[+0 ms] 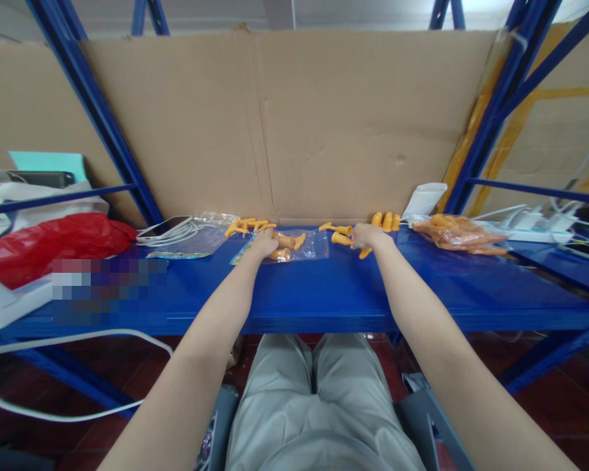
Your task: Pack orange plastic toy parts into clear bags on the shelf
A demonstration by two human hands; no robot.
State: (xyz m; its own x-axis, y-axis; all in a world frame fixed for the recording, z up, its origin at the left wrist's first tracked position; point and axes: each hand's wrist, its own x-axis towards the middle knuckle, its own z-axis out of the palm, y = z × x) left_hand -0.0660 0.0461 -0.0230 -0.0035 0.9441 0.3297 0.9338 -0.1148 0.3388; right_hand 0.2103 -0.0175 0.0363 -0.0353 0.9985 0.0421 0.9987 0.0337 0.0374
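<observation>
My left hand (266, 243) is closed at the left end of a clear plastic bag (317, 246) lying flat on the blue shelf. Orange plastic pieces (285, 242) show in or on the bag beside my fingers. My right hand (364, 235) has its fingers closed among orange plastic parts, and an orange plastic piece (366, 252) sticks out below them. Just left of it lie a cup-shaped orange part (342, 239) and a thinner one (326, 226). Small orange handle-like parts (248, 226) are heaped beyond my left hand.
Several orange cylinders (387, 221) stand against the cardboard wall (334, 124). At the right is a bag of orange parts (459, 234) by a white power strip (530, 226). A phone (167, 227) with white cable, flat clear packaging (196, 242) and a red plastic bag (59, 242) lie left.
</observation>
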